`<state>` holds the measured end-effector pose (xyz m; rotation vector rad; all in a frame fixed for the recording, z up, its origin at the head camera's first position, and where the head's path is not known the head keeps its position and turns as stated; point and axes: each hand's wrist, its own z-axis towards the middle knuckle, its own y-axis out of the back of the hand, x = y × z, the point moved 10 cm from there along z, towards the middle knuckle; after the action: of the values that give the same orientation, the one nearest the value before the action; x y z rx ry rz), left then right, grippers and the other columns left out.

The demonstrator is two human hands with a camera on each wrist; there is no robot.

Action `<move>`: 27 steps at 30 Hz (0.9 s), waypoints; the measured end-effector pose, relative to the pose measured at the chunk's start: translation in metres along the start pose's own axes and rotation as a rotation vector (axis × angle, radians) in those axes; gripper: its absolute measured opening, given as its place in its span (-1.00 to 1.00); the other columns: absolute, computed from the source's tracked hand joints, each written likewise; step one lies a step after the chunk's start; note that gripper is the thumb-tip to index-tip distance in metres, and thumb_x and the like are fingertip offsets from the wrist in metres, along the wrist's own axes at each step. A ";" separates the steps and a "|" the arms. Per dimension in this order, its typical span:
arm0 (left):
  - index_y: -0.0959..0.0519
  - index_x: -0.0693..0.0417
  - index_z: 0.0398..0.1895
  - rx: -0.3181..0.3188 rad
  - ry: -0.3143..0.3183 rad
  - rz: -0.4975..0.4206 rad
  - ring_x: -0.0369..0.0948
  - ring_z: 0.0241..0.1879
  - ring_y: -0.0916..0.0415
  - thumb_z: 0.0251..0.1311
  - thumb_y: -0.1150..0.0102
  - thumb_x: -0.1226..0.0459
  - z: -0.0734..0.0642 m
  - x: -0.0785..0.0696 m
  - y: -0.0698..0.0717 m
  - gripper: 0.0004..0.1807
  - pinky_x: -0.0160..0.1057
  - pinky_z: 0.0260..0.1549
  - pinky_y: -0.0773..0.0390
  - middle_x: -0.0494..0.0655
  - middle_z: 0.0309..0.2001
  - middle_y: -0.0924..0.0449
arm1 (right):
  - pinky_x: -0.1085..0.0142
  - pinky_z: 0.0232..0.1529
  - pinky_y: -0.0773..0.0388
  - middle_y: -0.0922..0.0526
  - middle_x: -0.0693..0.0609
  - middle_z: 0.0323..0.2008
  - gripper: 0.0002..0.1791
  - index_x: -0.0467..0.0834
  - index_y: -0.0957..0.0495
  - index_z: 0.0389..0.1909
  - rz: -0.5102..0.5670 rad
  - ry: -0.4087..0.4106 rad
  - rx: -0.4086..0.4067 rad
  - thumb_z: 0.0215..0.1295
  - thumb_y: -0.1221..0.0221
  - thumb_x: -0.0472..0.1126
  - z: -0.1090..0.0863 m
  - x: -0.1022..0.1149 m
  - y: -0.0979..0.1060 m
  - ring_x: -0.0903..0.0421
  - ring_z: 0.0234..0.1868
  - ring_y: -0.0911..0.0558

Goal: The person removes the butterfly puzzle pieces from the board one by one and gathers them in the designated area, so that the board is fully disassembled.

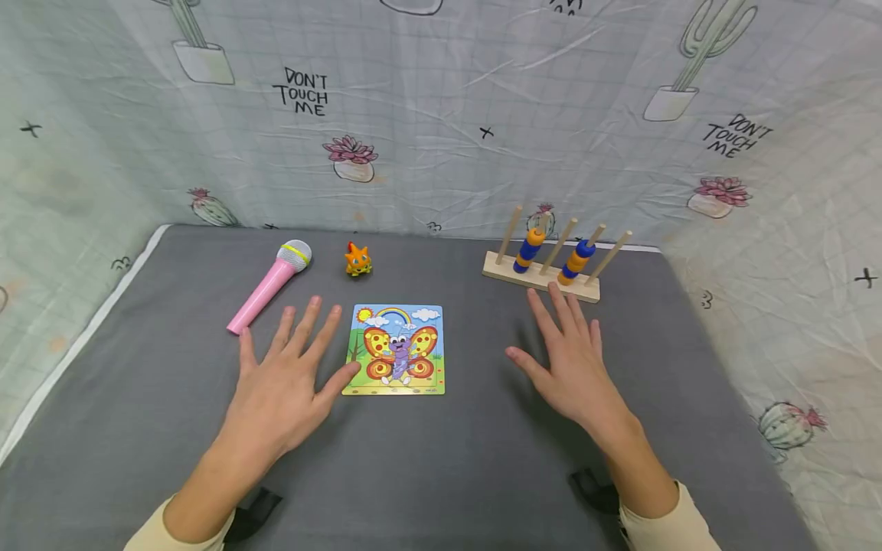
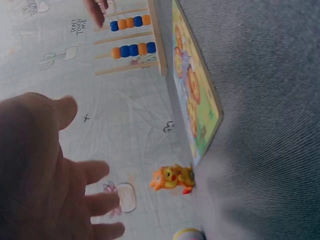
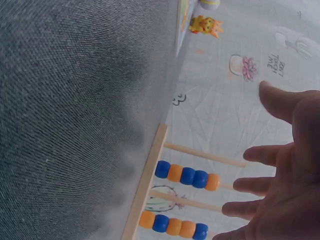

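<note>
My left hand hovers over the grey table with its fingers spread, holding nothing. Its thumb overlaps the left edge of a butterfly puzzle board in the head view. Beyond those fingertips lies a pink toy microphone with a silver head. My right hand, also spread and holding nothing, is in front of a wooden peg stand. Two of the stand's pegs carry blue and orange beads; the other pegs are bare. In the right wrist view, the fingers point toward these pegs without gripping them.
A small orange spiky toy figure stands behind the puzzle board, right of the microphone. A patterned cloth with cactus drawings hangs at the back and sides. The grey tabletop stretches between the two arms.
</note>
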<state>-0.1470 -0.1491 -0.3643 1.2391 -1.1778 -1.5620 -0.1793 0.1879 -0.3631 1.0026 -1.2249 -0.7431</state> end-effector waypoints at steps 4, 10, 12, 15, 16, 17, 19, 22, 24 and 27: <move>-0.01 -0.26 0.71 0.032 -0.067 0.009 0.18 0.66 0.06 0.46 0.14 -0.36 0.000 -0.008 -0.003 -0.12 0.58 0.43 0.20 -0.08 0.71 0.10 | -0.52 0.46 0.06 0.05 -0.26 0.67 -0.08 -0.08 -0.09 0.66 0.000 0.034 -0.037 0.43 -0.32 0.04 0.001 0.004 0.004 -0.37 0.65 0.05; -0.06 -0.27 0.69 0.096 -0.179 0.029 0.15 0.65 0.00 0.48 0.13 -0.34 -0.006 -0.015 -0.012 -0.16 0.50 0.47 0.09 -0.13 0.71 0.06 | -0.37 0.41 -0.28 -0.13 -0.29 0.59 -0.12 -0.16 -0.25 0.59 0.038 0.077 -0.004 0.33 -0.42 -0.08 0.013 0.018 -0.001 -0.39 0.55 -0.18; -0.10 -0.25 0.69 0.111 -0.215 0.024 0.15 0.64 -0.04 0.48 0.08 -0.31 -0.008 -0.017 -0.015 -0.17 0.48 0.47 0.05 -0.12 0.70 0.01 | -0.30 0.38 -0.37 -0.19 -0.27 0.56 -0.13 -0.16 -0.29 0.56 0.050 0.090 0.016 0.30 -0.44 -0.09 0.018 0.024 -0.005 -0.34 0.51 -0.25; -0.12 -0.23 0.68 0.130 -0.256 0.009 0.13 0.63 -0.07 0.47 0.00 -0.27 -0.011 -0.019 -0.020 -0.17 0.44 0.49 0.01 -0.12 0.68 -0.03 | -0.20 0.33 -0.45 -0.27 -0.23 0.51 -0.17 -0.17 -0.35 0.52 0.064 0.115 0.039 0.28 -0.46 -0.11 0.026 0.033 -0.010 -0.25 0.43 -0.33; -0.13 -0.22 0.68 0.137 -0.269 0.007 0.12 0.63 -0.08 0.47 -0.02 -0.26 -0.012 -0.020 -0.021 -0.18 0.42 0.49 0.00 -0.12 0.68 -0.04 | -0.18 0.31 -0.47 -0.30 -0.22 0.48 -0.18 -0.17 -0.37 0.51 0.066 0.124 0.047 0.27 -0.47 -0.12 0.029 0.036 -0.012 -0.23 0.40 -0.35; -0.14 -0.20 0.67 0.147 -0.280 -0.001 0.11 0.63 -0.08 0.46 -0.05 -0.24 -0.012 -0.021 -0.023 -0.18 0.41 0.50 -0.01 -0.12 0.68 -0.05 | -0.15 0.30 -0.48 -0.33 -0.20 0.46 -0.20 -0.16 -0.39 0.50 0.065 0.133 0.055 0.28 -0.47 -0.12 0.033 0.038 -0.014 -0.21 0.37 -0.37; -0.16 -0.19 0.66 0.168 -0.301 -0.014 0.08 0.63 -0.08 0.46 -0.09 -0.21 -0.013 -0.023 -0.026 -0.18 0.39 0.51 -0.02 -0.13 0.67 -0.07 | -0.12 0.28 -0.49 -0.37 -0.17 0.42 -0.22 -0.15 -0.41 0.48 0.068 0.151 0.074 0.28 -0.47 -0.12 0.039 0.044 -0.018 -0.18 0.33 -0.40; -0.20 -0.20 0.65 0.201 -0.332 -0.031 0.06 0.63 -0.09 0.45 -0.13 -0.18 -0.014 -0.025 -0.031 -0.21 0.37 0.52 -0.04 -0.14 0.67 -0.09 | -0.10 0.27 -0.50 -0.42 -0.15 0.35 -0.25 -0.14 -0.45 0.46 0.079 0.175 0.102 0.27 -0.47 -0.13 0.049 0.051 -0.024 -0.15 0.30 -0.44; -0.20 -0.22 0.65 0.223 -0.346 -0.047 0.06 0.63 -0.08 0.45 -0.14 -0.16 -0.014 -0.026 -0.034 -0.21 0.37 0.52 -0.04 -0.13 0.67 -0.09 | -0.11 0.27 -0.50 -0.45 -0.15 0.32 -0.27 -0.14 -0.47 0.43 0.092 0.189 0.117 0.26 -0.48 -0.14 0.054 0.056 -0.028 -0.14 0.28 -0.47; -0.20 -0.25 0.65 0.253 -0.362 -0.059 0.07 0.63 -0.08 0.45 -0.16 -0.15 -0.014 -0.026 -0.039 -0.22 0.37 0.52 -0.05 -0.11 0.67 -0.08 | -0.10 0.24 -0.53 -0.49 -0.14 0.28 -0.30 -0.15 -0.50 0.41 0.121 0.213 0.143 0.26 -0.47 -0.14 0.063 0.062 -0.033 -0.14 0.25 -0.53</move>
<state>-0.1295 -0.1176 -0.3969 1.1877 -1.6238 -1.7728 -0.2256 0.1065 -0.3659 1.0844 -1.1527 -0.4465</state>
